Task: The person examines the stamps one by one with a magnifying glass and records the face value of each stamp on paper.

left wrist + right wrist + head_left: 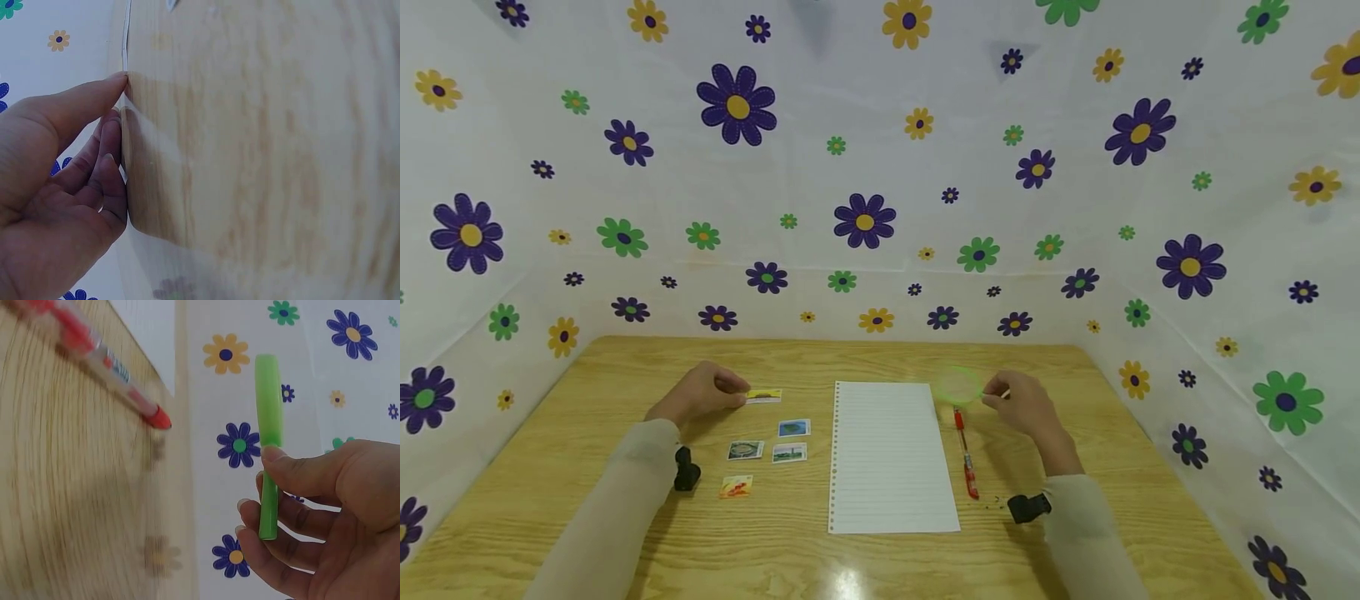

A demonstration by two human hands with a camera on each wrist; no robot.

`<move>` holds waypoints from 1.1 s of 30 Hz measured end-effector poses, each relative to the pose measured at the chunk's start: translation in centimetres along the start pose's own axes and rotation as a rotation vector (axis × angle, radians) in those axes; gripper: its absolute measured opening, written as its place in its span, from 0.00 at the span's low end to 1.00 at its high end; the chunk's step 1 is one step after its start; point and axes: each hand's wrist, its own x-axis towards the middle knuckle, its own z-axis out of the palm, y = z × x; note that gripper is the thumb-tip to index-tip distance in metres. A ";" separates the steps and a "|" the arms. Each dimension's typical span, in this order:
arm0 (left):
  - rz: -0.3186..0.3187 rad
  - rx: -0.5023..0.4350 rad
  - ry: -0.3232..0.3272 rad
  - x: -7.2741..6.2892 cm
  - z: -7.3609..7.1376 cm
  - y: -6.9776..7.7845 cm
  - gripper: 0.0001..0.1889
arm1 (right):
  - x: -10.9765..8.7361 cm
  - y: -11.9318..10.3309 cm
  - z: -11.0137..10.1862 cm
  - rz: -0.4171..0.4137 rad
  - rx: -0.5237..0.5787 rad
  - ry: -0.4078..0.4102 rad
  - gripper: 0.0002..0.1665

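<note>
At the far left of the table in the head view, my left hand [706, 392] pinches the left end of a yellow postage stamp [765, 396]. The left wrist view catches that stamp nearly edge-on, a thin white strip with the thumb tip at its end. Over the right side, my right hand [1021, 404] holds a green magnifying glass [942, 398] by its short handle. Its round lens reaches left toward the paper. From the right wrist, thumb and fingers curl around the green handle [269, 512], and the rim shows side-on.
A lined sheet [891, 458] with punched holes lies mid-table. Beside it rests a red pen [966, 458]. Left of the sheet lie a blue stamp [794, 427], a stadium stamp [746, 450], a tower stamp [790, 452] and an orange stamp [736, 487]. Flowered cloth [865, 167] encloses the table.
</note>
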 end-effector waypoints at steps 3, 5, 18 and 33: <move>0.001 0.002 -0.001 0.1 0.0 0.0 0.14 | -0.2 0.8 -0.4 0.009 -0.011 0.000 0.07; -0.002 -0.001 -0.002 0.0 0.0 0.0 0.14 | -0.3 1.4 -0.6 0.014 -0.019 -0.001 0.07; -0.024 -0.031 -0.008 0.3 0.0 -0.1 0.14 | -0.8 3.7 -1.6 0.041 -0.048 -0.043 0.08; -0.028 -0.044 -0.006 0.1 0.1 -0.1 0.14 | -0.9 5.7 -1.7 0.132 -0.049 -0.069 0.08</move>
